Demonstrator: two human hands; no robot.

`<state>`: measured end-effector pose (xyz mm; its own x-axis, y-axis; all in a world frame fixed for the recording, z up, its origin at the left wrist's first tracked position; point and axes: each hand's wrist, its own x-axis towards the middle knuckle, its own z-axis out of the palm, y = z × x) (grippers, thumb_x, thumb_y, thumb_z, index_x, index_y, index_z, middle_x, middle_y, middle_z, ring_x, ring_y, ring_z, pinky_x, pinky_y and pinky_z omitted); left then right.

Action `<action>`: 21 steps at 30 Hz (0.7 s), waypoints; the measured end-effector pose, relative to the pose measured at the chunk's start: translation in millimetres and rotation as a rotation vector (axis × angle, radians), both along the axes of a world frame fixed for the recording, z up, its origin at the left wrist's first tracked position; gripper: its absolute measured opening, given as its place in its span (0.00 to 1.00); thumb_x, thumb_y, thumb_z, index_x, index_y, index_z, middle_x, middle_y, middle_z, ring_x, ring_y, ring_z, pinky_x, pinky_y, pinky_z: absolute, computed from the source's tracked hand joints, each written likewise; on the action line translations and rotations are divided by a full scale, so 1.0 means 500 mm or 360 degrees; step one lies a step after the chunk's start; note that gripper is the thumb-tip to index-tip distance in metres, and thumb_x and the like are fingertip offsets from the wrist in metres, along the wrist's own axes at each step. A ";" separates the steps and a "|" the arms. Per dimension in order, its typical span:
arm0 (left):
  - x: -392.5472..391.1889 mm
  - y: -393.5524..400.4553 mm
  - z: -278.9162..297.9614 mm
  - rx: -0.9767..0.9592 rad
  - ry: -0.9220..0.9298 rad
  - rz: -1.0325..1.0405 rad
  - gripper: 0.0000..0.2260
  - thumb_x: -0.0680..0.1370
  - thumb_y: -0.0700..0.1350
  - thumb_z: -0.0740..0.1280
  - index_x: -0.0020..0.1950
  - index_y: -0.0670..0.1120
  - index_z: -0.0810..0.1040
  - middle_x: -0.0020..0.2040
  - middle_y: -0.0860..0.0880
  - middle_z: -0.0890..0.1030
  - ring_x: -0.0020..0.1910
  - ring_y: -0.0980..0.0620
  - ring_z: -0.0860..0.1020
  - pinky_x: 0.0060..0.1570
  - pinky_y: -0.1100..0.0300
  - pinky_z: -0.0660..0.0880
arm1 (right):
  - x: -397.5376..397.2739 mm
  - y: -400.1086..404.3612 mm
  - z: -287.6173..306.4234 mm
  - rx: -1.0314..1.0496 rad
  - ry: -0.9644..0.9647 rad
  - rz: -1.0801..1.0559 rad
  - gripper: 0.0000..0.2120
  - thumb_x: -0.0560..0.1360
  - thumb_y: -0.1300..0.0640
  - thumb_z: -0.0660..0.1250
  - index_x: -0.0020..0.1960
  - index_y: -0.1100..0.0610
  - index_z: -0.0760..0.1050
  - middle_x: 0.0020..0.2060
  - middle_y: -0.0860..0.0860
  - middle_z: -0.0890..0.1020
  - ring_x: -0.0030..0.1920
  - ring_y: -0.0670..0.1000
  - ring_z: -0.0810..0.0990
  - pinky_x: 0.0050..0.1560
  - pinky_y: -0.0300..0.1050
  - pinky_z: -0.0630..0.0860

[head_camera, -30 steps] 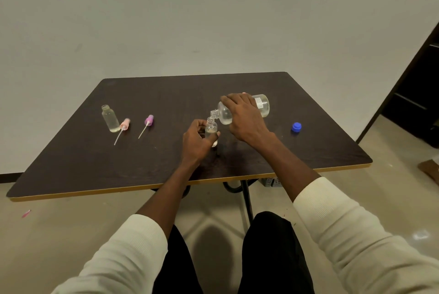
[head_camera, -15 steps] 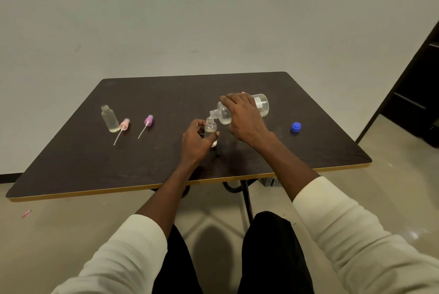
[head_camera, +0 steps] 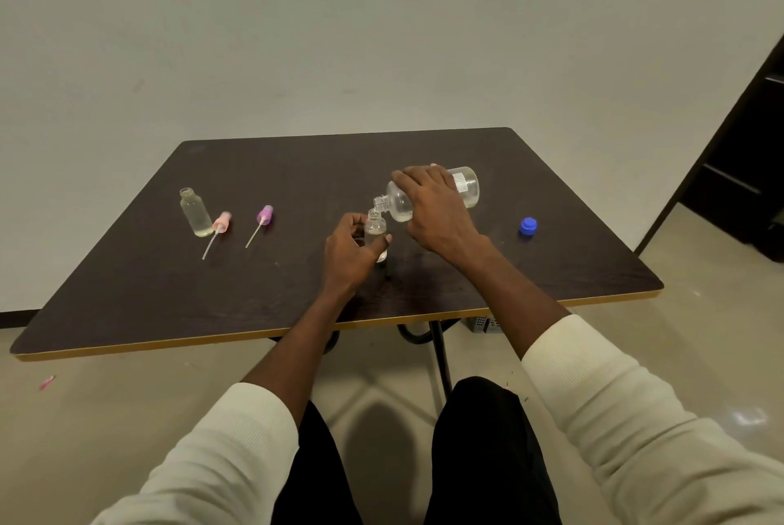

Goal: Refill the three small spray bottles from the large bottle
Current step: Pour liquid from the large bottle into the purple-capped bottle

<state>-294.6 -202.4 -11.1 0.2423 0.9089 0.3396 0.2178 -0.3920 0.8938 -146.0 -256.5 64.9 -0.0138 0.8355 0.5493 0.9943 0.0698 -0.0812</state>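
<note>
Dark wood-grain is showing across the table [head_camera: 127,278] where you are sitting with both forearms reaching out from white sleeves. Your right hand [head_camera: 437,214] is wrapping over the large bottle [head_camera: 464,187], tipping it nearly flat so its open neck is pointing left and down, just above the mouth of a small spray bottle [head_camera: 375,227]. Your left hand [head_camera: 350,253] is curling around that small bottle, thumb and fingers closing on its sides and keeping it upright near the table's middle. Another small bottle [head_camera: 195,212], uncapped, is standing well off to the left, with a pink spray top [head_camera: 221,222] lying just beside it and a purple spray top [head_camera: 264,215] lying a little further right. You are leaving the blue cap [head_camera: 527,225] sitting on the table right of the large bottle.
</note>
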 end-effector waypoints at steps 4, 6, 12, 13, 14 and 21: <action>0.000 -0.002 0.002 -0.0018 -0.0008 -0.0013 0.14 0.73 0.45 0.77 0.53 0.51 0.75 0.47 0.58 0.80 0.48 0.60 0.80 0.49 0.61 0.78 | 0.002 0.000 0.000 0.0009 0.0001 -0.0003 0.33 0.63 0.65 0.73 0.67 0.58 0.72 0.62 0.55 0.77 0.63 0.58 0.73 0.71 0.53 0.61; 0.000 -0.003 0.002 -0.0016 -0.0012 -0.0007 0.14 0.73 0.45 0.77 0.53 0.50 0.75 0.47 0.58 0.80 0.48 0.60 0.80 0.48 0.61 0.78 | 0.002 0.001 -0.001 0.0014 0.0001 -0.0002 0.33 0.63 0.65 0.73 0.67 0.58 0.72 0.61 0.55 0.77 0.63 0.58 0.73 0.71 0.53 0.61; 0.001 -0.003 0.002 -0.0015 -0.0017 -0.0010 0.14 0.73 0.45 0.77 0.54 0.49 0.76 0.47 0.56 0.81 0.48 0.59 0.80 0.48 0.60 0.78 | 0.000 0.001 0.000 0.0015 0.0002 -0.0001 0.33 0.63 0.66 0.73 0.68 0.58 0.72 0.62 0.55 0.77 0.63 0.58 0.72 0.71 0.53 0.59; 0.000 -0.003 0.001 -0.0018 -0.0015 -0.0010 0.14 0.73 0.45 0.77 0.54 0.49 0.76 0.47 0.56 0.81 0.48 0.59 0.80 0.48 0.60 0.78 | 0.000 0.001 0.000 0.0017 0.0004 0.0000 0.33 0.63 0.66 0.73 0.68 0.58 0.72 0.62 0.55 0.77 0.63 0.58 0.72 0.71 0.53 0.59; 0.000 -0.003 0.001 -0.0020 -0.0015 -0.0011 0.14 0.73 0.45 0.77 0.54 0.49 0.76 0.48 0.56 0.81 0.48 0.59 0.80 0.48 0.59 0.78 | 0.000 0.001 -0.001 0.0020 0.0004 0.0001 0.33 0.63 0.66 0.73 0.68 0.58 0.72 0.62 0.55 0.77 0.63 0.58 0.73 0.71 0.53 0.60; 0.000 -0.003 0.000 -0.0006 -0.0016 -0.0015 0.14 0.73 0.45 0.77 0.53 0.50 0.76 0.48 0.55 0.82 0.48 0.57 0.81 0.50 0.55 0.80 | 0.000 0.001 -0.002 0.0036 -0.0002 0.0003 0.33 0.63 0.66 0.73 0.67 0.58 0.72 0.61 0.55 0.77 0.62 0.57 0.73 0.71 0.53 0.61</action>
